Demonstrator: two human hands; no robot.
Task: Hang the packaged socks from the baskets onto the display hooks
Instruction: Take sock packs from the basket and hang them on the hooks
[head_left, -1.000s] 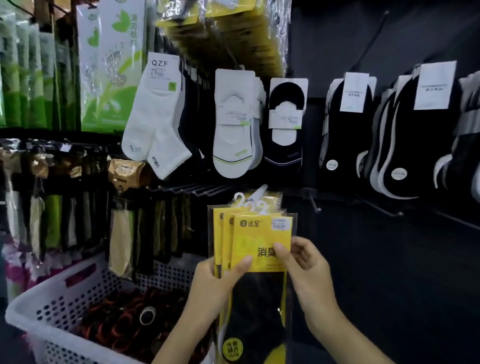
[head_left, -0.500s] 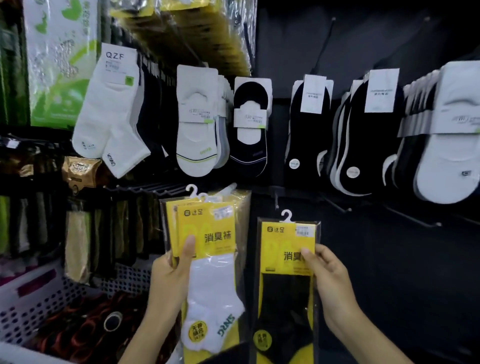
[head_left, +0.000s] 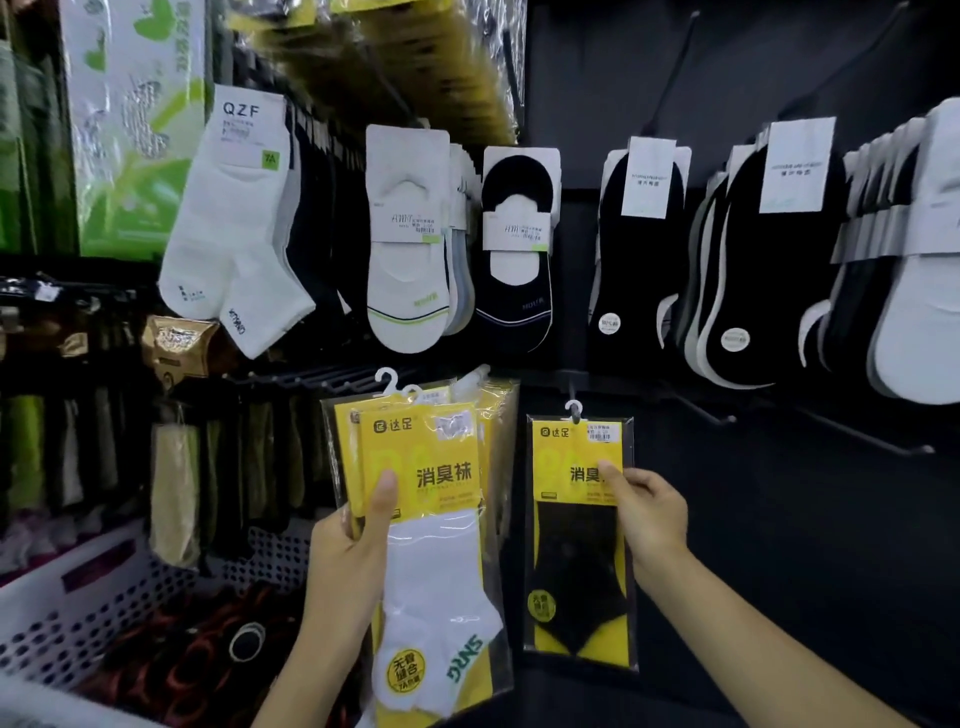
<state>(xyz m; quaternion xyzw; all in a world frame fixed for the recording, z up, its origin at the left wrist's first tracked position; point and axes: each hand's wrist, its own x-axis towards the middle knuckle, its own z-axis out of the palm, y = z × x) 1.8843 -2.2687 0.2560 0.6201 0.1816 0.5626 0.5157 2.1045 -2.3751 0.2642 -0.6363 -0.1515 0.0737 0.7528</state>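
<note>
At 5 o'clock, clear yellow-card pkt of black socks (head_left: 576, 566) is pinched by right hand (head_left: 652, 514); white-sock pkts (head_left: 441, 577) gripped by left hand (head_left: 353, 551).

One second earlier both hands held the stack of packets (head_left: 431, 519) together at centre. The right hand (head_left: 649, 514) has since drawn the black-sock packet (head_left: 579, 545) off the front and carried it to the right, apart from what the left hand (head_left: 353, 540) grips, and a white sock now shows at the front there. Over the last half second the black-sock packet has risen, bringing its white hanger (head_left: 573, 407) up to the tip of a display hook (head_left: 572, 392); whether it is threaded on cannot be told.
</note>
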